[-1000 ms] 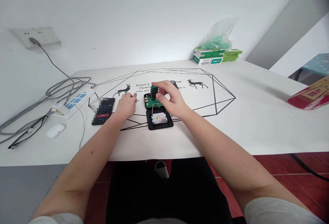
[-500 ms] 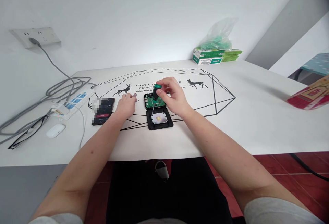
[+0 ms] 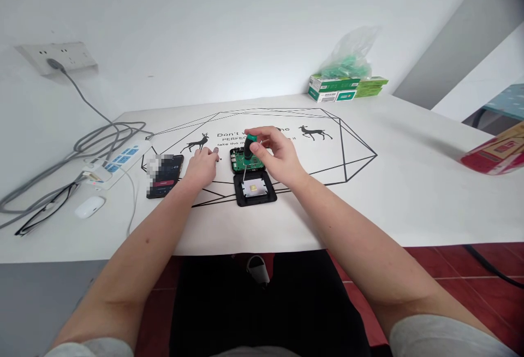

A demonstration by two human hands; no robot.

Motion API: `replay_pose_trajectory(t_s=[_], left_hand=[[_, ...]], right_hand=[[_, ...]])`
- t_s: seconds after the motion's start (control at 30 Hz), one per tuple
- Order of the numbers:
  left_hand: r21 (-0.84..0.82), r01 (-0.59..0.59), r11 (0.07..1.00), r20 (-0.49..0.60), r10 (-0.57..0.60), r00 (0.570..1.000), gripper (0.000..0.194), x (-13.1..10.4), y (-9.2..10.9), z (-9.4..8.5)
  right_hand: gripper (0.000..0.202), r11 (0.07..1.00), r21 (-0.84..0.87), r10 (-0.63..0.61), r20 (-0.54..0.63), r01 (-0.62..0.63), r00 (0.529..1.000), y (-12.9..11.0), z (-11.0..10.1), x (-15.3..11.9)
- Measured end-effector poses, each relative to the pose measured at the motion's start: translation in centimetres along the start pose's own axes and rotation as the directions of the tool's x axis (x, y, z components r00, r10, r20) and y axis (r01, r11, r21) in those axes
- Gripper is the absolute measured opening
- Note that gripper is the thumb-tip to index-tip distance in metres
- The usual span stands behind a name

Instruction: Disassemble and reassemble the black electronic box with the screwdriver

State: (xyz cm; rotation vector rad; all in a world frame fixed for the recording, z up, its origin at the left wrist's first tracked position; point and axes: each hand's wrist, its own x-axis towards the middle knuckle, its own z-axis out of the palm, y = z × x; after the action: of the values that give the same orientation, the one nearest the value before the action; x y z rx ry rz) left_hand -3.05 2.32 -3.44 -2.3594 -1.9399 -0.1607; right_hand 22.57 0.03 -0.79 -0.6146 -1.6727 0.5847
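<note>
My right hand (image 3: 280,155) is closed around the green and black handle of a screwdriver (image 3: 248,148). Its thin shaft slants down to the upper left part of a black plastic cover (image 3: 268,196), which has a silver plate (image 3: 254,188) with a yellowish square pad. Directly behind the cover lies a black case with a green circuit board (image 3: 237,164) inside, partly hidden by the screwdriver and my right hand. To the left, my left hand (image 3: 201,167) rests on the table, fingers bent and loosely apart, with nothing visible in it. A tiny dark speck, perhaps a screw (image 3: 220,159), lies beside its fingertips.
Left of my left hand lies a phone (image 3: 164,177). Farther left are a power strip (image 3: 123,160), coiled grey cable, a white mouse-like object (image 3: 90,207) and eyeglasses (image 3: 47,209). Green-white boxes (image 3: 333,84) under a plastic bag stand at the back; a red package (image 3: 495,152) sits right.
The right fingers have shifted slightly around the screwdriver handle, and its tip stays at the cover. My left hand keeps its place. The whole view has moved very slightly.
</note>
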Motion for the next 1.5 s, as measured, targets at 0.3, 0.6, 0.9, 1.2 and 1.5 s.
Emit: replay_pose_trajectory(t_s=[0.3, 0.6, 0.9, 1.2, 1.5], left_hand=[[0.018, 0.004, 1.0, 0.005, -0.004, 1.0, 0.04, 0.1, 0.0, -0.1], [0.031, 0.004, 0.999, -0.004, -0.004, 1.0, 0.034, 0.2, 0.1, -0.2], [0.006, -0.011, 1.0, -0.009, 0.011, 1.0, 0.029, 0.7, -0.1, -0.2], [-0.038, -0.019, 0.999, -0.034, 0.018, 0.999, 0.026, 1.0, -0.4, -0.2], [-0.018, -0.035, 0.999, -0.067, 0.033, 0.997, 0.033, 1.1, -0.2, -0.1]], right_hand=[[0.046, 0.987, -0.091, -0.126, 0.087, 0.134, 0.988, 0.1, -0.4, 0.3], [0.04, 0.995, -0.043, -0.085, 0.048, 0.087, 0.995, 0.4, -0.5, 0.4], [0.041, 0.984, 0.158, 0.073, 0.045, -0.079, 0.996, 0.6, 0.3, 0.0], [0.042, 0.999, -0.001, -0.048, 0.079, 0.048, 0.996, 0.3, 0.1, 0.0], [0.032, 0.994, -0.079, -0.075, 0.061, 0.08, 0.995, 0.8, 0.1, 0.2]])
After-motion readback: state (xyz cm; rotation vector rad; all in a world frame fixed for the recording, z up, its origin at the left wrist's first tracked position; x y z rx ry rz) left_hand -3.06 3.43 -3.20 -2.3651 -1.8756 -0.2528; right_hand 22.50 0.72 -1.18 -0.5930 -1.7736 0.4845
